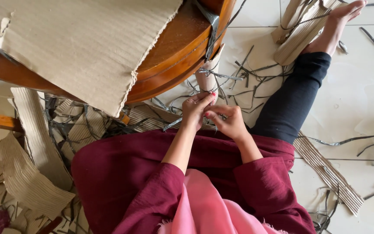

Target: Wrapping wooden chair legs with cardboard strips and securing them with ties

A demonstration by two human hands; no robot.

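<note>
I sit on a tiled floor beside a round wooden table (182, 47) wrapped partly in torn corrugated cardboard (83, 47). My left hand (195, 110) and my right hand (227, 121) are close together just below the table's edge, fingers pinched on a thin grey strip of tape (176, 123) that runs off to the left. A table leg wrapped in cardboard (207, 76) stands right behind my fingers, with grey tape (212, 26) still stuck on the rim above it.
Torn cardboard pieces (31, 173) pile up at the left. Grey tape strips (256, 73) litter the tiles ahead. My outstretched leg (295, 95) points to the upper right, foot resting by a cardboard roll (299, 34). A corrugated strip (330, 173) lies at right.
</note>
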